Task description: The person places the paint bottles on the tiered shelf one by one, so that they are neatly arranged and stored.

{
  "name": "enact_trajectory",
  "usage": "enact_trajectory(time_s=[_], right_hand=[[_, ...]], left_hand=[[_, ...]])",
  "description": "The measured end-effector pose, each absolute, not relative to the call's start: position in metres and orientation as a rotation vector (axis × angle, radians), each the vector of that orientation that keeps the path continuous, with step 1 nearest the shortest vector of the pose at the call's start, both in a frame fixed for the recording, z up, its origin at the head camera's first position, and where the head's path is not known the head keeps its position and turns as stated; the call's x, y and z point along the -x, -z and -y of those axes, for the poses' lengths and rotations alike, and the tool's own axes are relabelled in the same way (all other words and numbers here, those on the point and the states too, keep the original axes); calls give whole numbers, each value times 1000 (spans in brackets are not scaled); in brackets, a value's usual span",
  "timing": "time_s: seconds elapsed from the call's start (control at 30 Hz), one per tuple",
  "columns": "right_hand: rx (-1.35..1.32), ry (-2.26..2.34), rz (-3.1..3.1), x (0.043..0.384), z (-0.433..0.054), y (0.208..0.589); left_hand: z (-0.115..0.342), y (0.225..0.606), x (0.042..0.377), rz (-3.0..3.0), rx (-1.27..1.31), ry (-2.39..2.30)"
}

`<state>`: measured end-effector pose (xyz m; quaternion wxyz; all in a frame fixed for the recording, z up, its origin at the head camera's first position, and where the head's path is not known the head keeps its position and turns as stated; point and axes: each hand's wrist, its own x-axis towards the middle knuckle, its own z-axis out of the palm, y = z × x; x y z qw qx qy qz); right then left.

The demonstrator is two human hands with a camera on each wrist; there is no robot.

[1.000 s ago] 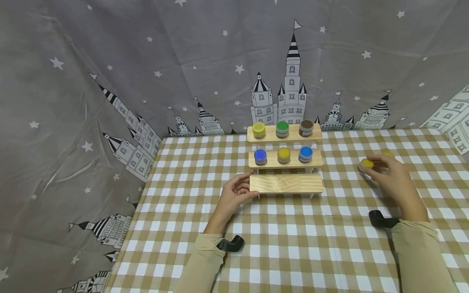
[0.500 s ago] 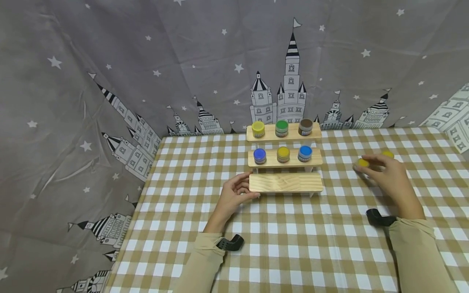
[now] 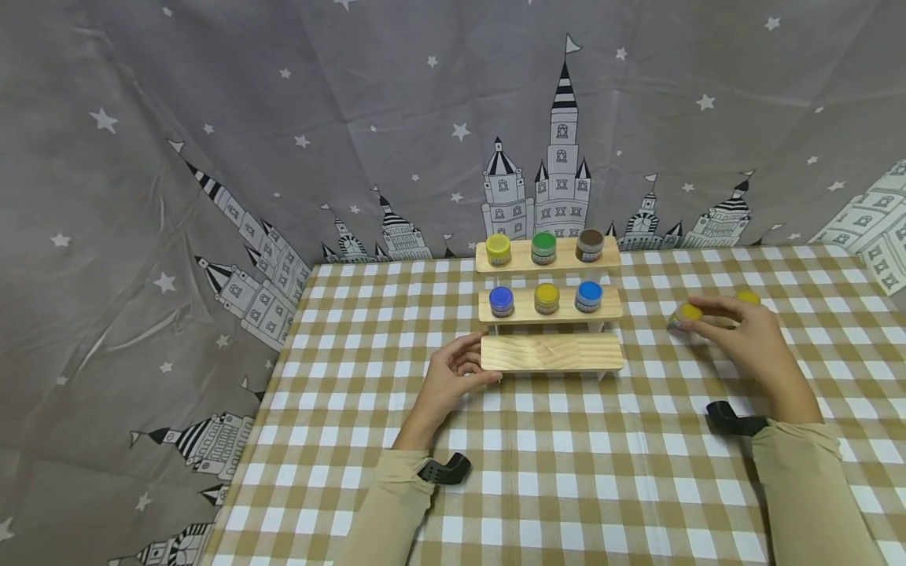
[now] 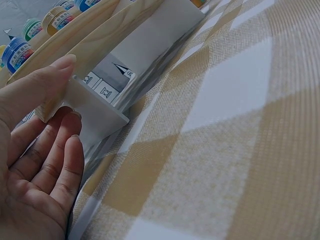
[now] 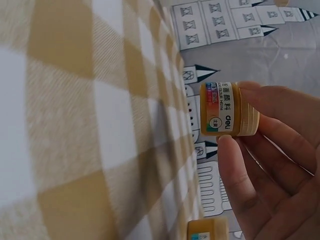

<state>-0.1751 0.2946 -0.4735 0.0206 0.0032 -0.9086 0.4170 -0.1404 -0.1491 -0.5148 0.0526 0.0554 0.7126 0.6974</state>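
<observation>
My left hand (image 3: 447, 379) grips the left end of the lowest step of a three-tier wooden display stand (image 3: 552, 353). Thumb on top and fingers below the step show in the left wrist view. Off to the right of the stand, my right hand (image 3: 760, 346) pinches an ochre-yellow paint jar (image 5: 217, 109) by its lid between thumb and fingers. In the right wrist view the jar is held clear of the cloth, its label facing the camera. A second yellow paint jar (image 3: 748, 298) stands on the table behind the right hand.
On the top step stand yellow (image 3: 499, 249), green (image 3: 543, 248) and brown (image 3: 590, 245) jars. The middle step holds purple (image 3: 501, 301), ochre (image 3: 546, 298) and blue (image 3: 588, 296) ones. A checked tablecloth (image 3: 566, 487) covers the table; a grey castle-print curtain (image 3: 382, 102) hangs behind.
My right hand has carried the ochre jar a little to the left, toward the stand. The left hand keeps its grip on the step.
</observation>
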Motion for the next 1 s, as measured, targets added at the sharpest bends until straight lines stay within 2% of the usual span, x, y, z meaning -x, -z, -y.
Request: enact_trajectory(time_s=[0.67, 1.0], right_hand=[[-109, -1407, 2683, 162, -273, 437], [-242, -1401, 2649, 157, -257, 427]], left_hand=[[149, 516, 141, -2173, -180, -2111], [150, 516, 141, -2174, -171, -2112]])
